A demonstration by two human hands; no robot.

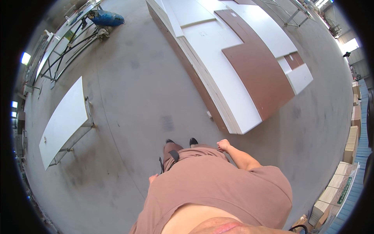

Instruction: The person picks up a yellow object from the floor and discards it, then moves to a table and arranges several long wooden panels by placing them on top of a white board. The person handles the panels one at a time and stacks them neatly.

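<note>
My right hand [223, 145] is held in front of my right hip, its fingers curled into a fist, and nothing shows in it. Only a small part of my left hand [153, 178] appears at my left side; its fingers are hidden behind my shirt. Neither hand touches the large stack of white panels [249, 93] standing ahead to the right. Brown panels [259, 74] lie on top of that stack, and its nearest corner is a short way beyond my right hand.
A white-topped table [66, 121] on a metal frame stands to the left. Farther back are a metal-framed bench [58, 58] and a blue bag [106, 18]. Stacked boards or cartons [335, 183] line the right side. Grey concrete floor [136, 89] lies between.
</note>
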